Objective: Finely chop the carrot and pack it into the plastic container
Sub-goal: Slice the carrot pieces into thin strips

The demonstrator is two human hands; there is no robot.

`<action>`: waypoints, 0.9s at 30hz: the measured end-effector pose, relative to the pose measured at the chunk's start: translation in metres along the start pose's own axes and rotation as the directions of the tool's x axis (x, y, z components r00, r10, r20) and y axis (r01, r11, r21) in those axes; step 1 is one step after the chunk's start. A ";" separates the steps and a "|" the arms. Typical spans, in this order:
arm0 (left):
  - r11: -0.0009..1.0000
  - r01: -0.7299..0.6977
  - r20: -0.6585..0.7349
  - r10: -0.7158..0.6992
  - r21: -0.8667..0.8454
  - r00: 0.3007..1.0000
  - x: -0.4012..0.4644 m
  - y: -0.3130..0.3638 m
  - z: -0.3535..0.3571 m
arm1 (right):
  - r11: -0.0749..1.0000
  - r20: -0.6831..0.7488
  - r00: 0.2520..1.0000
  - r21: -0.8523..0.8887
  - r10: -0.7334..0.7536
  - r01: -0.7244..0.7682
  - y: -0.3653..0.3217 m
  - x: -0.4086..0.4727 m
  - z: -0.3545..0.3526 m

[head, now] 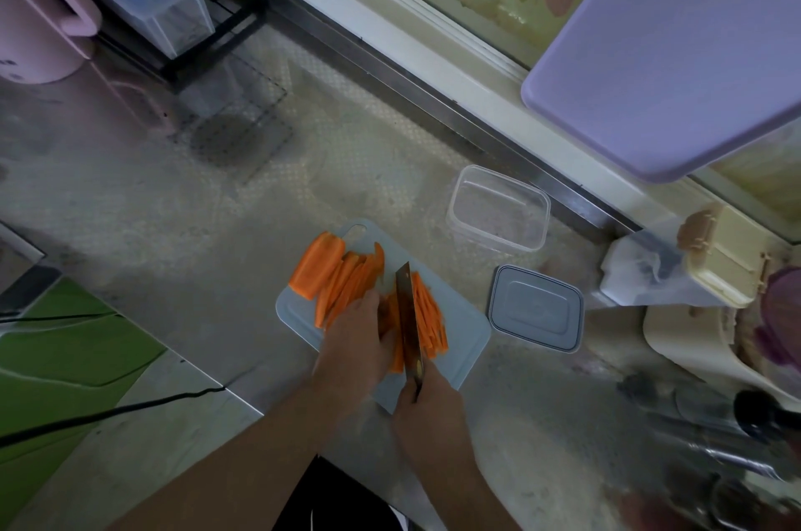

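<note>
Now the carrot point(346, 283) is lying on a pale cutting board point(466, 329) near the middle of the worktop point(173, 205), already cut into long pieces. One thick, uncut slab point(314, 266) is sitting at the board's ten o'clock side, its long axis running from roughly one o'clock down to seven o'clock. Beside it, thin slices are fanning along the same slant; they overlap too much to count. To the right of the blade, a bundle of narrow strips point(429, 316) is lying lengthwise, running from about eleven o'clock down to five o'clock.

One knife point(408, 322) is standing edge-down on the carrot, its tip pointing toward twelve o'clock. The right hand point(427, 409) is wrapping its grip around the knife handle at the board's six o'clock edge. The left hand point(357, 342) is pressing down on the slices just left of the blade, fingers curled over them; I cannot tell whether its grip is closing on any piece.

One clear plastic container point(498, 207) is sitting open and upright at the board's one o'clock, apart from it. One grey lid point(535, 307) is lying flat at the board's three o'clock, just beside its corner.
</note>
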State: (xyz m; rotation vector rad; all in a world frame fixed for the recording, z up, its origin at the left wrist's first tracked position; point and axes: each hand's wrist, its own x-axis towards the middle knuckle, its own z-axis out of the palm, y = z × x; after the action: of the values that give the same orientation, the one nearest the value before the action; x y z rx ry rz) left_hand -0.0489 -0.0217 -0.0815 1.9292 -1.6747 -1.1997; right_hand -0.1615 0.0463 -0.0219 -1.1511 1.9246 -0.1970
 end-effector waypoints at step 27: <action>0.982 0.059 -0.024 -0.064 -0.181 0.998 -0.004 -0.003 0.001 | 1.000 -0.006 1.000 0.008 0.012 -0.012 -0.002 -0.005 0.001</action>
State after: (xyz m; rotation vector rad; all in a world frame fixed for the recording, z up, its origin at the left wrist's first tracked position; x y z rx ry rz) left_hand -0.0475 -0.0169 -0.0826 1.8904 -1.4476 -1.2907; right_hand -0.1580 0.0492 -0.0188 -1.1344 1.9336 -0.2021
